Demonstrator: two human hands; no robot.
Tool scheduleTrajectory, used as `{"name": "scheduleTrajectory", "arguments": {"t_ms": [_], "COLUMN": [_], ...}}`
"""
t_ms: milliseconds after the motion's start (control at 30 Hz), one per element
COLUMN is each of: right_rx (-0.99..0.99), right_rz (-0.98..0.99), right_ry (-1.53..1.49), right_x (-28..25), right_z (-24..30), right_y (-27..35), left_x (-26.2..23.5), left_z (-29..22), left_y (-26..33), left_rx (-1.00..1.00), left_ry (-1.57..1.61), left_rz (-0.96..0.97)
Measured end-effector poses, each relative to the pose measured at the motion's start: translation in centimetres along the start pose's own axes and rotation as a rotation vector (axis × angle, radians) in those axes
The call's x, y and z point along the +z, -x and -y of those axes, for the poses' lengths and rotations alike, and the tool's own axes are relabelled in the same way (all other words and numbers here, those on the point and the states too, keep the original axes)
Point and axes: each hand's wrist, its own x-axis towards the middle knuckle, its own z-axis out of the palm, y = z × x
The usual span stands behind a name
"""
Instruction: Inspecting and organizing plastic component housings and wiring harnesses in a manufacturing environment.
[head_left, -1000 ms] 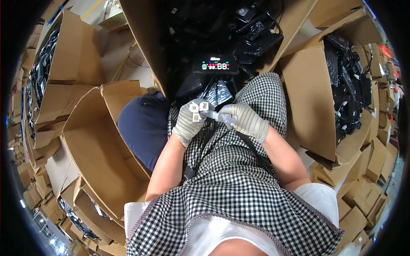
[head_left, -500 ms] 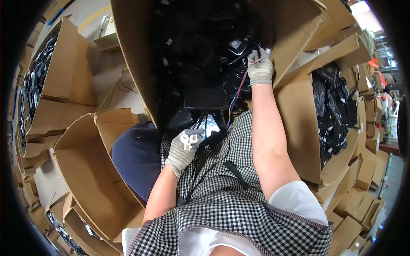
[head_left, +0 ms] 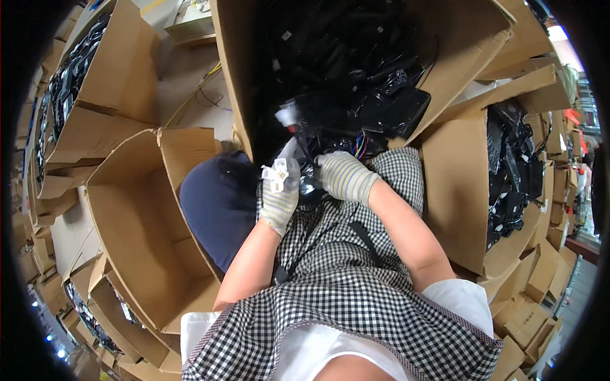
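Observation:
White plastic connectors (head_left: 276, 175) sit in the grip of my left hand (head_left: 280, 197), which wears a striped knit glove. My right hand (head_left: 348, 178), gloved likewise, is close beside it over my lap. Its fingers are curled at a dark, glossy part wrapped in clear plastic (head_left: 307, 178); what they pinch is hidden. Just beyond the right hand runs a bundle of coloured wires (head_left: 360, 145). A blurred white piece (head_left: 288, 114) shows above the left hand. Both hands are at the near side of a large cardboard box (head_left: 230, 70) holding black parts (head_left: 330, 70).
An open cardboard box (head_left: 136, 216) stands at my left, by my dark-trousered knee (head_left: 216, 209). Boxes of black parts stand at the far left (head_left: 117, 70) and at the right (head_left: 454, 190). A yellow cord (head_left: 194, 95) lies on the floor.
My right hand has come back from the far right of the big box to beside my left hand. The coloured wires have left its fingers. My left hand still has the white connectors.

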Motion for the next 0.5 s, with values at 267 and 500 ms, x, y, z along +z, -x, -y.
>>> {"name": "scheduleTrajectory", "arguments": {"t_ms": [267,500], "right_rx": [0.061,0.409], "right_rz": [0.261,-0.336], "right_ry": [0.126,-1.393], "right_x": [1.3,-3.8], "right_z": [2.3,1.5], "right_y": [1.5,5.9], "left_x": [-0.3,-0.5], "left_z": [0.3,-0.5], "left_y": [-0.2,1.1], "left_rx": [0.005,0.019], "left_ry": [0.238,0.146], "left_rz": [0.012,0.085]}}
